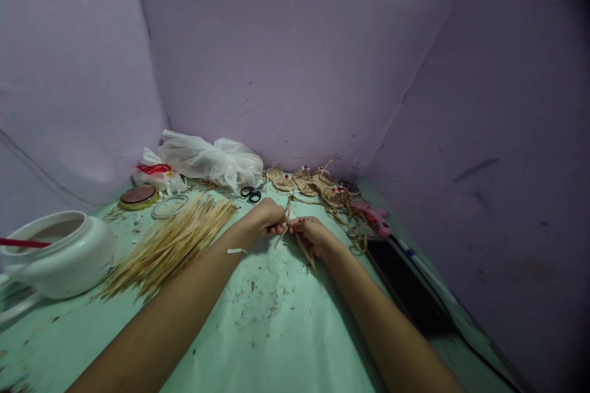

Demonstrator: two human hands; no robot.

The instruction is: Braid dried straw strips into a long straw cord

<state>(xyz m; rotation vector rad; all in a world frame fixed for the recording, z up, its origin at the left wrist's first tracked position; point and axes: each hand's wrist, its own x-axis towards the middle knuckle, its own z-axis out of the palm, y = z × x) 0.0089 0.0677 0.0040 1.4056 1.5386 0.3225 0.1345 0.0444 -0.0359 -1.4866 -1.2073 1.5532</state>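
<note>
My left hand (pixel 271 217) and my right hand (pixel 310 233) meet over the middle of the green surface, fingers closed in pinches. Between them runs a thin tan straw strip (pixel 289 204), whose upper end sticks up above the fingers. A folded length of the same straw (pixel 305 252) hangs below my right hand. Left of my forearm lies a bundle of dry straw strips (pixel 179 239). Just beyond my left hand rest black-handled scissors (pixel 251 194). Several round woven straw pieces with red and white beads (pixel 304 183) lie behind my hands. The exact grip of the fingertips is too small to make out.
A white pot (pixel 69 264) with a red stick stands at left, near a round tin (pixel 138 195) and a ring (pixel 170 206). Plastic bags (pixel 212 159) lie at the back. A pink glue gun (pixel 375 218) and a dark flat panel (pixel 410 285) are at right.
</note>
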